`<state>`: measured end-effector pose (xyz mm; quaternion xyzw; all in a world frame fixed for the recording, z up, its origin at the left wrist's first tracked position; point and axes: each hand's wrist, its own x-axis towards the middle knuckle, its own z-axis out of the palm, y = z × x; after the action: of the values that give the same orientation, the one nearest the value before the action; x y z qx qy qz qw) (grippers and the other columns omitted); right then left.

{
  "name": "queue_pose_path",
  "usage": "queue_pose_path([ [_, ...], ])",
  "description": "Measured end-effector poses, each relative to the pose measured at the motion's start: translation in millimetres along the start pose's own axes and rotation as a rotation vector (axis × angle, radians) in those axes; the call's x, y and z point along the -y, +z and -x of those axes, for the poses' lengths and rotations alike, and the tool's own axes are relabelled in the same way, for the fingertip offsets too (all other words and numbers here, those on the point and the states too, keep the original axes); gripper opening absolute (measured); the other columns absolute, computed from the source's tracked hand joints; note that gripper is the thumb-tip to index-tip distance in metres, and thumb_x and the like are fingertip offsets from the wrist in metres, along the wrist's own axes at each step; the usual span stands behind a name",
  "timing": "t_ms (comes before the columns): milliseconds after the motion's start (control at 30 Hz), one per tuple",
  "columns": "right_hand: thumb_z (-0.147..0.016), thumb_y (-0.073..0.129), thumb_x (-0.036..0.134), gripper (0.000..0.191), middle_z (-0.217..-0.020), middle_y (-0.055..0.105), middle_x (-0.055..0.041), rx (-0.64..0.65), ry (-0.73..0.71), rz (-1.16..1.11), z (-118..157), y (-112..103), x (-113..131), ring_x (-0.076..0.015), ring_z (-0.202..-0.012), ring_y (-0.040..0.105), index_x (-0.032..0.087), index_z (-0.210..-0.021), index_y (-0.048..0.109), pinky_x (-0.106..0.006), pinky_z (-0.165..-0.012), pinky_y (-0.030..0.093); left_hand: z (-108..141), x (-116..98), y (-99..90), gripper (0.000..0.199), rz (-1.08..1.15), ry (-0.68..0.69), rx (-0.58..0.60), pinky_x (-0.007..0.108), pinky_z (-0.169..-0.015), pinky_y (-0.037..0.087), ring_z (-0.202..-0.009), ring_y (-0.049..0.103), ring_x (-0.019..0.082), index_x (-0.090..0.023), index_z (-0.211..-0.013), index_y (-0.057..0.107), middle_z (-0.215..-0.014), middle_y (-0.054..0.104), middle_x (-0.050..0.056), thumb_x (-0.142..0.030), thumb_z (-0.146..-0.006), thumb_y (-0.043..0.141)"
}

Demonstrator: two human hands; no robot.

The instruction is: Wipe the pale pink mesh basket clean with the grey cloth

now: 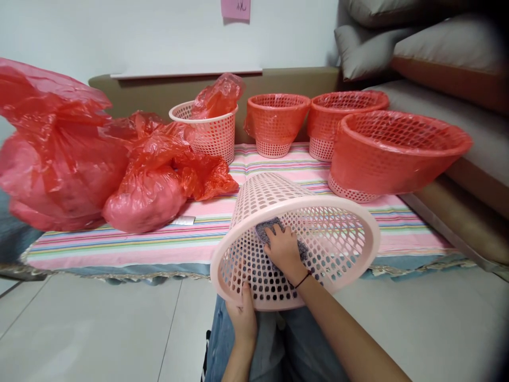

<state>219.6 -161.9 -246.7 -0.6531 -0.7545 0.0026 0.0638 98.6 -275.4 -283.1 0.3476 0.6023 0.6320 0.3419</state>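
Observation:
A pale pink plastic basket (262, 193) with a lattice wall lies tilted on its side above my lap, its mouth facing me. My left hand (243, 313) grips its lower left rim, the thumb inside and the other fingers mostly hidden behind the wall. Inside the basket, my right hand (283, 248) presses a grey cloth (265, 227) against the inner wall. Its fingers are bent over the cloth, which also shows past the far side of the hand.
Red-bag-lined baskets stand at the back right: one (278, 119), another (322, 146), and a nearer one (382, 164). Another pink basket (217, 132) holds a crumpled red bag. Filled red bags (59, 175) sit left on the striped cloth (131, 249). Cushions (449, 48) are stacked right.

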Motion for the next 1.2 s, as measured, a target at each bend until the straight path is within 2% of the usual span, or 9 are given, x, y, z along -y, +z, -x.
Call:
queue_pose_path([
  [167, -0.088, 0.054, 0.029, 0.035, -0.12, 0.059, -0.0127, 0.002, 0.003, 0.005, 0, 0, 0, -0.0332, -0.105, 0.048, 0.021, -0.121, 0.06, -0.043, -0.084, 0.04, -1, 2, -0.9, 0.056, -0.015, 0.007, 0.008, 0.041, -0.117, 0.036, -0.134, 0.05, 0.027, -0.015, -0.138, 0.052, -0.139, 0.058, 0.015, -0.046, -0.091, 0.057],
  [267, -0.089, 0.054, 0.031, 0.043, -0.123, 0.058, -0.0123, 0.027, -0.007, 0.007, 1, -5, 1, -0.0335, -0.107, 0.048, 0.027, -0.131, 0.056, -0.044, -0.084, 0.041, -1, 7, -1.6, 0.056, -0.012, -0.017, 0.0, 0.043, -0.118, 0.035, -0.135, 0.049, 0.027, -0.014, -0.138, 0.051, -0.14, 0.057, 0.016, -0.045, -0.092, 0.056],
  [367, -0.09, 0.052, 0.029, 0.056, -0.13, 0.054, -0.012, 0.135, -0.044, 0.043, -3, -15, 3, -0.0339, -0.11, 0.049, 0.038, -0.145, 0.042, -0.044, -0.082, 0.042, 0, 9, -2.0, 0.051, -0.016, -0.016, 0.007, 0.043, -0.118, 0.034, -0.135, 0.049, 0.027, -0.014, -0.133, 0.056, -0.14, 0.057, 0.015, -0.045, -0.092, 0.056],
  [433, -0.09, 0.051, 0.026, 0.059, -0.133, 0.052, -0.0126, 0.228, -0.066, 0.073, -11, -21, 5, -0.0339, -0.111, 0.05, 0.041, -0.146, 0.04, -0.043, -0.08, 0.043, 0, 9, -2.4, 0.05, -0.021, -0.008, 0.01, 0.042, -0.118, 0.034, -0.135, 0.05, 0.027, -0.014, -0.131, 0.058, -0.138, 0.059, 0.015, -0.046, -0.092, 0.055],
  [567, -0.085, 0.059, 0.028, 0.057, -0.133, 0.052, -0.015, 0.37, -0.069, 0.101, -33, -30, 12, -0.0355, -0.108, 0.054, 0.038, -0.141, 0.05, -0.042, -0.077, 0.045, 0, 6, -2.1, 0.055, -0.025, 0.006, -0.006, 0.042, -0.117, 0.035, -0.133, 0.052, 0.027, -0.012, -0.132, 0.057, -0.136, 0.06, 0.016, -0.048, -0.091, 0.056],
  [700, -0.082, 0.064, 0.032, 0.06, -0.133, 0.051, -0.0163, 0.47, -0.062, 0.114, -46, -32, 15, -0.0368, -0.109, 0.055, 0.033, -0.141, 0.051, -0.042, -0.077, 0.047, 1, -1, 0.8, 0.054, -0.011, 0.007, -0.026, 0.04, -0.116, 0.036, -0.131, 0.053, 0.027, -0.013, -0.13, 0.059, -0.135, 0.061, 0.015, -0.05, -0.089, 0.058],
  [867, -0.086, 0.058, 0.034, 0.059, -0.136, 0.049, -0.0151, 0.439, -0.073, 0.093, -39, -31, 10, -0.0369, -0.116, 0.051, 0.033, -0.143, 0.046, -0.041, -0.08, 0.046, 1, -5, 3.2, 0.052, 0.02, 0.018, -0.031, 0.038, -0.114, 0.039, -0.13, 0.055, 0.026, -0.014, -0.13, 0.06, -0.134, 0.062, 0.014, -0.047, -0.09, 0.059],
  [967, -0.086, 0.057, 0.036, 0.055, -0.135, 0.049, -0.0143, 0.399, -0.093, 0.071, -36, -29, 5, -0.0353, -0.115, 0.051, 0.031, -0.14, 0.049, -0.04, -0.081, 0.045, 0, -3, 2.1, 0.053, 0.019, 0.037, -0.006, 0.038, -0.113, 0.041, -0.128, 0.056, 0.026, -0.012, -0.13, 0.059, -0.133, 0.062, 0.016, -0.047, -0.09, 0.058],
  [1200, -0.084, 0.058, 0.035, 0.053, -0.133, 0.051, -0.0149, 0.36, -0.11, 0.045, -37, -24, 1, -0.0355, -0.112, 0.052, 0.028, -0.136, 0.054, -0.039, -0.079, 0.045, 1, -4, 2.3, 0.05, -0.001, 0.039, -0.03, 0.042, -0.115, 0.037, -0.13, 0.054, 0.028, -0.014, -0.127, 0.062, -0.134, 0.062, 0.015, -0.047, -0.089, 0.059],
])
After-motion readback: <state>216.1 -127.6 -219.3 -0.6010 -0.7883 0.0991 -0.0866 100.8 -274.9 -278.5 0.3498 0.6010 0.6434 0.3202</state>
